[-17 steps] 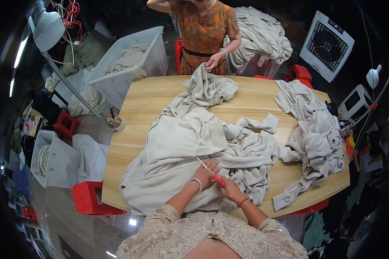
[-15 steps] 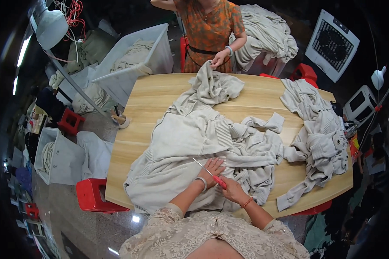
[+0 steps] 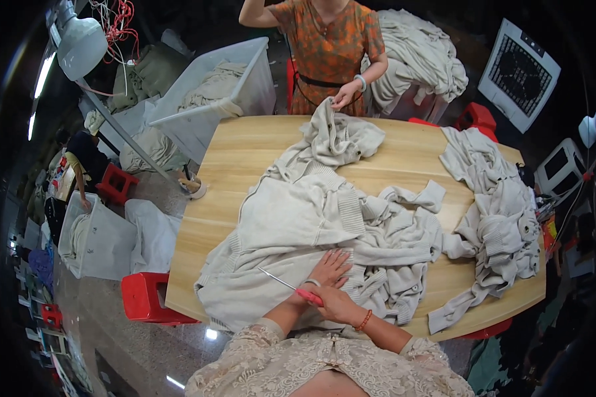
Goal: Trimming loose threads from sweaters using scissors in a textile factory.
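Note:
Fingers spread, my left hand (image 3: 331, 269) lies flat on a cream knitted sweater (image 3: 281, 218) with ribbed edges. My right hand (image 3: 338, 305) is closed round a slim red-handled tool (image 3: 309, 296) with a long, thin metal shaft; its exact kind is unclear. The tool crosses over my left wrist, its tip pointing left and away above the sweater. Just right of my hands, another bunched cream knit with buttons (image 3: 404, 231) lies against the sweater. Across the table, a co-worker's hand (image 3: 344, 96) holds up part of a cream knit (image 3: 341, 135).
More cream knits (image 3: 496, 205) are heaped on the right of the wooden table (image 3: 212, 175). A white bin (image 3: 255, 86) stands beyond its far left corner. Red stools (image 3: 146, 298) stand around it. Another person's arm (image 3: 79, 182) reaches into a lower bin (image 3: 109, 245) at left.
My right hand has moved left across my left wrist, and the tool's tip has swung left and nearer. My left hand stays on the sweater. At far left, a person's arm has come into view.

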### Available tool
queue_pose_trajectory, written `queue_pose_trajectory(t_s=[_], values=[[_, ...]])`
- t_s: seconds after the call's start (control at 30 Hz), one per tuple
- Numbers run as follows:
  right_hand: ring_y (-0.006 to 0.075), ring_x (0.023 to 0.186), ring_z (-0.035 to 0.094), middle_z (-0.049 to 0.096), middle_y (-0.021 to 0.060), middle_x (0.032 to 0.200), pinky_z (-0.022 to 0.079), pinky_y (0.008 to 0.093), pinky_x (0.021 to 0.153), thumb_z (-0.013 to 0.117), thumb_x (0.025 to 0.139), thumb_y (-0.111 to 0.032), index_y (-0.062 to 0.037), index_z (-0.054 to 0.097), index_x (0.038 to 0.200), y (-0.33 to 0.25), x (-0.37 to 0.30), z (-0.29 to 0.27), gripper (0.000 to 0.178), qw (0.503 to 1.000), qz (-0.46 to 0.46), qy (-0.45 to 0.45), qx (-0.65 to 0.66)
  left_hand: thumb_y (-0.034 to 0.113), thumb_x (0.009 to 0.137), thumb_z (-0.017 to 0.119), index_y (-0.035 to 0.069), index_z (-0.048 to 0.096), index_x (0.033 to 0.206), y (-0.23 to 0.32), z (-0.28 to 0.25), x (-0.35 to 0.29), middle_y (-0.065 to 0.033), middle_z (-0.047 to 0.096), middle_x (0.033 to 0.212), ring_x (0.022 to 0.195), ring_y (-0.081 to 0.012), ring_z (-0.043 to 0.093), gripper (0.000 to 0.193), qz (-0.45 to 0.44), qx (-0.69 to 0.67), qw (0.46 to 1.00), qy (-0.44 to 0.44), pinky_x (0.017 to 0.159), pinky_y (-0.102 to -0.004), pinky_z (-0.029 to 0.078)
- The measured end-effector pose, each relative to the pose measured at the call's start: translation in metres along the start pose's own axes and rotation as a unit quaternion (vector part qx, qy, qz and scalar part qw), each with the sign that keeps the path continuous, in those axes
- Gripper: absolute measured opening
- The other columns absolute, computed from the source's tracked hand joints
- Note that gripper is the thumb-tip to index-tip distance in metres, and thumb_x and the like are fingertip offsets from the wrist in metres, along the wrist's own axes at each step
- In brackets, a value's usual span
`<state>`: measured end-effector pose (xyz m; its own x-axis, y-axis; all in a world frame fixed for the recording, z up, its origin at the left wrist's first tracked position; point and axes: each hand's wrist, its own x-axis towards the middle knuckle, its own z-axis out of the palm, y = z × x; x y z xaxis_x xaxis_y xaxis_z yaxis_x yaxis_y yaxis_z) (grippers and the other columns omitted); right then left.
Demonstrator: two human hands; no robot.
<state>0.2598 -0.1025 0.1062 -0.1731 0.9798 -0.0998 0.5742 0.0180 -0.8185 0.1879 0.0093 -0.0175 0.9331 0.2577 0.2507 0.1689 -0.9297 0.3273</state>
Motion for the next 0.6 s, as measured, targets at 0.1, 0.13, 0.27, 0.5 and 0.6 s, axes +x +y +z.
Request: queue_pose_trajectory(t_s=[0.1,0.13,0.27,0.5,0.6], values=[[0.0394,0.086,0.06,0.062,0.0202,0.091,0.047,0.0473,0.074,0.059,0.084,-0.018,-0.0112,0.055,0.113,0.022,-0.03,-0.003,0.03,0.998,0.046,0.03,-0.01,0.033,0.087,0.057,0.011,0.056,0.126,0.004,-0.005,0.003,-0.0134,0.038,0.145,0.138,-0.0326,0.028,0.045,-0.004,-0.011,1.0,-0.014,0.114,-0.0488,0.017],[0.0389,0.083,0.059,0.06,0.0196,0.089,0.047,0.0474,0.073,0.06,0.084,-0.019,-0.0104,0.054,0.111,0.023,-0.038,-0.006,0.029,0.998,0.057,0.04,-0.002,0.033,0.087,0.057,0.011,0.056,0.126,0.005,-0.006,0.002,-0.0134,0.038,0.145,0.138,-0.0326,0.028,0.045,0.002,-0.01,1.0,-0.009,0.114,-0.0488,0.017],[0.039,0.085,0.058,0.062,0.0189,0.088,0.046,0.0461,0.073,0.059,0.082,-0.015,-0.0093,0.057,0.108,0.047,-0.066,-0.005,0.027,0.993,0.087,0.074,-0.031,0.033,0.088,0.056,0.012,0.055,0.127,0.006,-0.007,0.003,-0.0135,0.038,0.145,0.138,-0.0326,0.028,0.044,-0.022,0.004,0.999,-0.031,0.115,-0.0484,0.016],[0.0383,0.091,0.058,0.063,0.017,0.095,0.047,0.0469,0.08,0.059,0.074,-0.008,-0.0106,0.058,0.109,0.062,-0.092,0.022,0.035,0.982,0.157,0.096,-0.031,0.035,0.089,0.054,0.012,0.055,0.127,0.02,-0.006,-0.003,-0.014,0.036,0.147,0.138,-0.033,0.027,0.046,-0.025,0.02,0.998,-0.048,0.114,-0.0482,0.017],[0.0362,0.096,0.057,0.061,0.0161,0.099,0.047,0.0461,0.082,0.059,0.074,-0.008,-0.0126,0.056,0.113,0.065,-0.09,0.028,0.039,0.984,0.153,0.089,-0.027,0.033,0.087,0.058,0.012,0.055,0.127,0.017,-0.004,-0.007,-0.0134,0.037,0.146,0.138,-0.0335,0.028,0.045,-0.038,0.003,0.998,-0.052,0.114,-0.0493,0.018]])
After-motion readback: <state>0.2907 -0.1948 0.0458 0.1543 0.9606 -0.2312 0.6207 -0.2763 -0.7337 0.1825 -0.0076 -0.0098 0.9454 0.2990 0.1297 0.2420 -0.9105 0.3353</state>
